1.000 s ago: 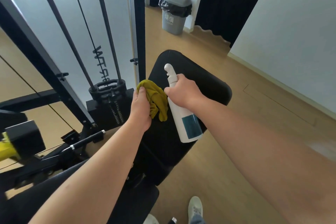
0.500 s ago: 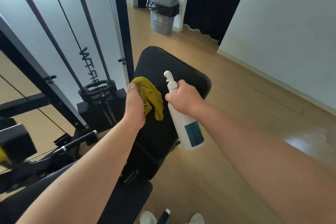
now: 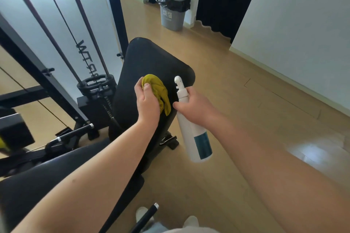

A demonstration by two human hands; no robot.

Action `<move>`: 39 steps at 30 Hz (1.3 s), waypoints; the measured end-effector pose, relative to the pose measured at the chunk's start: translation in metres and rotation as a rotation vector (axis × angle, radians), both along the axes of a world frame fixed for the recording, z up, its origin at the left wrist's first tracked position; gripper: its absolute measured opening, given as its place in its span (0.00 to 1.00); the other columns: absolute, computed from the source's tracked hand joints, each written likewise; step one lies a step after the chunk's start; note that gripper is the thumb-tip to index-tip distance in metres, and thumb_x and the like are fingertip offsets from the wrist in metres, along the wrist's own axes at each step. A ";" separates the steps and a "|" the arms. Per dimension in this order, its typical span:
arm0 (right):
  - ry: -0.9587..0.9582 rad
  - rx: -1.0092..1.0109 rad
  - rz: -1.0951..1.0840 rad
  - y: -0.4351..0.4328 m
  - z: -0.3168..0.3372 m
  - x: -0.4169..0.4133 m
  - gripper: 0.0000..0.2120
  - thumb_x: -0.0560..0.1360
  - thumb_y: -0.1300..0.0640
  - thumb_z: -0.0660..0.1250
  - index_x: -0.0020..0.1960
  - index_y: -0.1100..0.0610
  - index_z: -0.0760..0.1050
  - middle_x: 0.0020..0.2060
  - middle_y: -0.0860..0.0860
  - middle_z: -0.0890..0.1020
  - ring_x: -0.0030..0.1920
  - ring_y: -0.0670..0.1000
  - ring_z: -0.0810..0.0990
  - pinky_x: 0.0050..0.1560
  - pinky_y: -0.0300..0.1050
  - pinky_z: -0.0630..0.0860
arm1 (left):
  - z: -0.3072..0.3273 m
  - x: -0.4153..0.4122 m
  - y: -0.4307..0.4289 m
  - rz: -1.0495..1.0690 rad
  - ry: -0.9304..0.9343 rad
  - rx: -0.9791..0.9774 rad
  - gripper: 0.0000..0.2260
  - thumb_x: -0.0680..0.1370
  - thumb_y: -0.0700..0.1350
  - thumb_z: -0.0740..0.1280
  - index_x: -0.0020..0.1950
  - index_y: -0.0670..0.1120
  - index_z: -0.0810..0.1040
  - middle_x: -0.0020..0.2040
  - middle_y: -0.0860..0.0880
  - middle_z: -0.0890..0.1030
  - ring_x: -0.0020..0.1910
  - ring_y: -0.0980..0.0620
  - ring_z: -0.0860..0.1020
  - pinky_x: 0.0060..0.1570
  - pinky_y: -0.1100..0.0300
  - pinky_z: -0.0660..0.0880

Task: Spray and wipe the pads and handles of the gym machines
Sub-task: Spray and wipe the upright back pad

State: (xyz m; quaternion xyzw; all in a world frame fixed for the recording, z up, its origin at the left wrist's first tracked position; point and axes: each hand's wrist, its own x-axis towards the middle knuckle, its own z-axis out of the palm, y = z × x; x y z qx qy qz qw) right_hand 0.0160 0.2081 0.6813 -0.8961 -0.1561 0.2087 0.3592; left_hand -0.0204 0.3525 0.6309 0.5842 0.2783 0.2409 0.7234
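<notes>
Here, the black pad (image 3: 151, 58), smooth, matte and round-cornered, tilts beside the machine's dark steel frame (image 3: 115, 15). The left hand (image 3: 146, 102) bunches a crumpled mustard-yellow cloth (image 3: 160, 89) against the pad's middle, thumb and fingers curled round its soft folds. Just to the right, the right hand (image 3: 195, 104) wraps the neck of a slim white plastic spray bottle (image 3: 193, 134) with a teal label, nozzle up. Pale wood floor (image 3: 246, 100) runs to a grey lidded bin (image 3: 173, 5) and a white wall (image 3: 303, 24).

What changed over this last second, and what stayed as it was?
The left hand slid the yellow cloth from the left edge of the pad toward its middle. The right hand carried the spray bottle rightward, to the pad's right edge. Both grips unchanged.
</notes>
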 end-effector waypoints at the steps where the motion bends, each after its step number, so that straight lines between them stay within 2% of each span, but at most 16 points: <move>1: 0.010 0.012 0.022 -0.007 0.000 -0.001 0.17 0.79 0.48 0.70 0.64 0.49 0.68 0.47 0.47 0.77 0.44 0.47 0.77 0.37 0.42 0.70 | 0.003 -0.002 -0.007 0.021 0.003 -0.006 0.15 0.87 0.48 0.53 0.75 0.49 0.64 0.64 0.49 0.74 0.59 0.56 0.75 0.53 0.65 0.73; 4: -0.016 0.018 0.071 -0.017 -0.002 -0.001 0.15 0.79 0.47 0.70 0.61 0.50 0.69 0.46 0.47 0.77 0.43 0.47 0.77 0.37 0.42 0.70 | 0.009 -0.007 -0.021 0.123 0.029 -0.006 0.09 0.86 0.48 0.55 0.65 0.49 0.65 0.55 0.49 0.74 0.51 0.55 0.76 0.47 0.61 0.72; 8: -0.037 0.064 0.067 -0.018 0.001 0.004 0.15 0.79 0.47 0.70 0.61 0.50 0.70 0.45 0.47 0.77 0.44 0.49 0.78 0.39 0.44 0.72 | 0.008 -0.010 -0.028 0.155 0.035 0.087 0.04 0.86 0.48 0.56 0.58 0.48 0.66 0.49 0.51 0.73 0.46 0.55 0.74 0.47 0.56 0.72; 10: -0.011 0.116 0.039 -0.016 0.003 0.009 0.17 0.79 0.47 0.70 0.64 0.48 0.71 0.47 0.47 0.79 0.46 0.50 0.80 0.41 0.45 0.73 | 0.002 -0.007 -0.029 0.028 0.032 0.203 0.04 0.86 0.47 0.57 0.60 0.50 0.68 0.53 0.51 0.75 0.50 0.56 0.75 0.53 0.52 0.75; 12: -0.016 0.143 0.029 -0.010 0.006 0.015 0.19 0.79 0.46 0.69 0.67 0.46 0.71 0.50 0.46 0.80 0.49 0.50 0.81 0.44 0.47 0.77 | -0.010 0.004 -0.027 -0.179 0.027 0.354 0.10 0.86 0.47 0.58 0.66 0.55 0.71 0.68 0.50 0.74 0.66 0.52 0.73 0.69 0.46 0.72; 13: -0.033 0.145 0.026 -0.007 0.008 0.019 0.19 0.79 0.46 0.69 0.68 0.46 0.71 0.51 0.45 0.80 0.50 0.49 0.81 0.47 0.47 0.79 | -0.017 0.012 -0.026 -0.283 0.020 0.441 0.14 0.85 0.49 0.59 0.71 0.58 0.71 0.77 0.51 0.67 0.77 0.49 0.65 0.76 0.44 0.64; 14: -0.052 0.138 0.026 -0.004 0.010 0.023 0.20 0.79 0.46 0.69 0.69 0.45 0.71 0.51 0.45 0.80 0.49 0.48 0.81 0.47 0.47 0.79 | -0.022 0.021 -0.025 -0.372 0.030 0.522 0.17 0.86 0.51 0.59 0.75 0.61 0.68 0.83 0.56 0.56 0.82 0.50 0.53 0.79 0.43 0.55; 16: -0.075 0.109 0.018 0.000 0.013 0.031 0.19 0.79 0.47 0.69 0.68 0.44 0.71 0.50 0.43 0.80 0.48 0.47 0.81 0.45 0.45 0.77 | -0.027 0.037 -0.022 -0.466 0.103 0.693 0.28 0.84 0.54 0.62 0.81 0.63 0.54 0.81 0.64 0.37 0.81 0.55 0.35 0.79 0.43 0.44; 18: -0.085 0.078 0.012 0.003 0.013 0.037 0.18 0.78 0.47 0.69 0.66 0.44 0.71 0.48 0.43 0.81 0.46 0.45 0.81 0.42 0.43 0.74 | -0.029 0.048 -0.014 -0.476 0.148 0.863 0.37 0.83 0.55 0.65 0.82 0.62 0.43 0.78 0.64 0.29 0.79 0.54 0.28 0.79 0.41 0.40; 22: -0.111 0.043 0.045 0.020 0.013 0.045 0.18 0.78 0.48 0.70 0.66 0.44 0.71 0.47 0.42 0.81 0.45 0.46 0.81 0.43 0.42 0.76 | -0.040 0.065 0.015 -0.451 0.045 0.968 0.39 0.81 0.51 0.66 0.84 0.54 0.43 0.82 0.57 0.35 0.81 0.51 0.32 0.80 0.38 0.43; 27: -0.033 0.071 -0.006 0.061 0.019 0.059 0.16 0.78 0.47 0.70 0.64 0.43 0.71 0.48 0.42 0.80 0.47 0.48 0.81 0.46 0.44 0.77 | -0.051 0.088 0.060 -0.358 -0.167 0.898 0.30 0.80 0.48 0.69 0.78 0.50 0.57 0.84 0.51 0.44 0.83 0.49 0.44 0.80 0.40 0.49; 30: -0.034 0.058 0.001 0.086 0.022 0.064 0.18 0.78 0.46 0.69 0.66 0.41 0.69 0.48 0.42 0.79 0.47 0.47 0.80 0.46 0.44 0.76 | -0.051 0.105 0.085 -0.342 -0.146 0.890 0.27 0.79 0.52 0.68 0.74 0.54 0.59 0.83 0.53 0.45 0.83 0.50 0.45 0.80 0.40 0.51; 32: -0.040 0.050 0.002 0.098 0.023 0.068 0.19 0.78 0.46 0.69 0.67 0.41 0.69 0.48 0.42 0.80 0.47 0.46 0.80 0.44 0.43 0.74 | -0.048 0.116 0.102 -0.311 -0.142 0.901 0.23 0.80 0.49 0.69 0.70 0.56 0.61 0.83 0.54 0.49 0.83 0.51 0.45 0.79 0.39 0.52; 35: -0.010 0.047 0.002 0.108 0.023 0.070 0.18 0.78 0.46 0.70 0.65 0.41 0.69 0.48 0.43 0.80 0.47 0.46 0.80 0.44 0.44 0.74 | -0.040 0.135 0.125 -0.250 -0.090 0.837 0.13 0.83 0.49 0.63 0.66 0.50 0.67 0.84 0.53 0.53 0.83 0.51 0.45 0.80 0.40 0.50; 37: 0.016 0.038 0.010 0.107 0.021 0.069 0.17 0.78 0.47 0.70 0.63 0.40 0.68 0.49 0.43 0.79 0.48 0.46 0.79 0.44 0.43 0.74 | -0.031 0.148 0.140 -0.207 -0.029 0.770 0.16 0.84 0.52 0.59 0.69 0.46 0.68 0.84 0.52 0.54 0.83 0.51 0.45 0.81 0.45 0.48; 39: 0.031 0.032 0.008 0.103 0.019 0.065 0.17 0.79 0.47 0.70 0.63 0.38 0.66 0.49 0.42 0.79 0.47 0.46 0.79 0.42 0.41 0.72 | -0.017 0.160 0.151 -0.140 0.028 0.702 0.18 0.85 0.53 0.59 0.71 0.45 0.67 0.82 0.49 0.59 0.82 0.48 0.51 0.80 0.49 0.51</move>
